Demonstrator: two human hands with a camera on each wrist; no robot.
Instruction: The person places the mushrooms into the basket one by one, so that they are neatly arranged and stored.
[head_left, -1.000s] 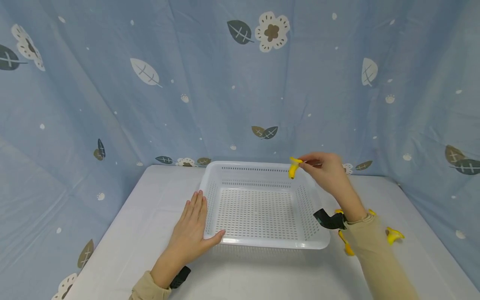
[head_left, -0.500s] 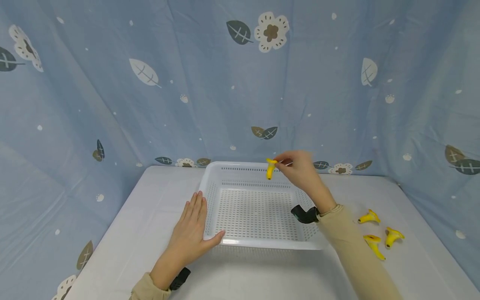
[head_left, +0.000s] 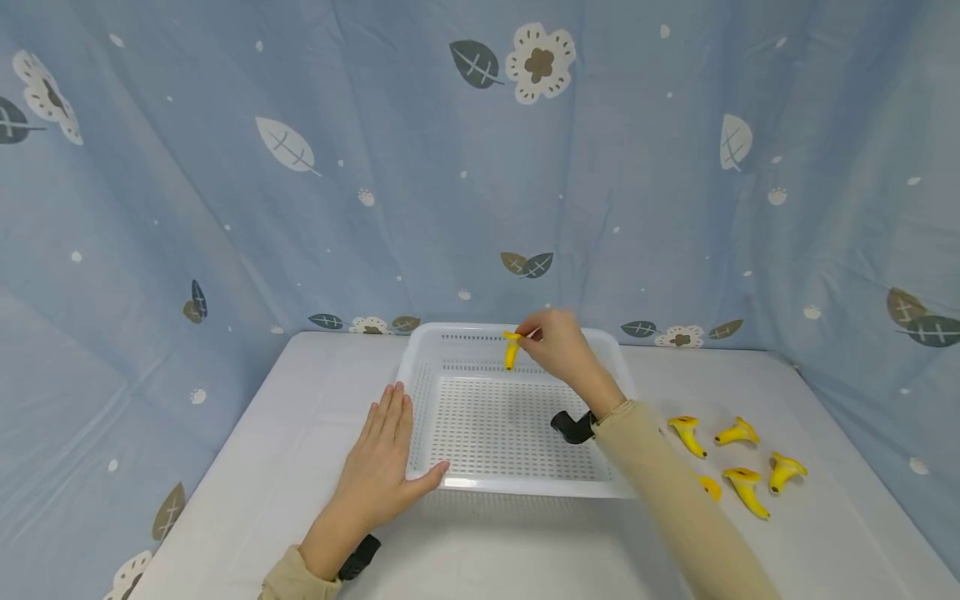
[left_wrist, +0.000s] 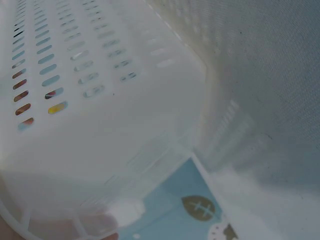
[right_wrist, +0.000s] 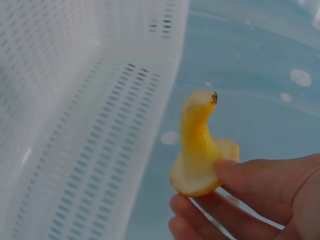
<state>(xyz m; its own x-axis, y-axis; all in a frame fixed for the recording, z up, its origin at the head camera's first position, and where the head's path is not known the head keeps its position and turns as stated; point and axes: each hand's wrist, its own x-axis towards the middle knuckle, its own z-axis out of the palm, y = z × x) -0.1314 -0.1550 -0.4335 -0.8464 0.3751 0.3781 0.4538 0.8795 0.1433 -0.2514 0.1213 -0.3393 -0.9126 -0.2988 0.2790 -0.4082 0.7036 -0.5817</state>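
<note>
A white perforated basket (head_left: 517,488) stands on the white table, with nothing lying in it. My right hand (head_left: 555,343) pinches a small yellow banana-shaped piece (head_left: 512,350) by its broad end and holds it in the air over the basket's far side. In the right wrist view the piece (right_wrist: 200,150) sits between thumb and fingers (right_wrist: 240,172), its tip up, with the basket wall (right_wrist: 75,125) behind. My left hand (head_left: 382,467) lies flat against the basket's near-left corner, thumb along the front rim. The left wrist view is filled by the basket wall (left_wrist: 100,100).
Several more yellow banana-shaped pieces (head_left: 738,467) lie on the table right of the basket, one partly behind my right sleeve. A blue curtain with leaf and flower prints (head_left: 480,167) encloses the table at the back and both sides.
My right hand has carried the yellow piece leftward, from above the basket's far-right corner to over its far middle. The pieces on the table came into view. The left hand stayed still.
</note>
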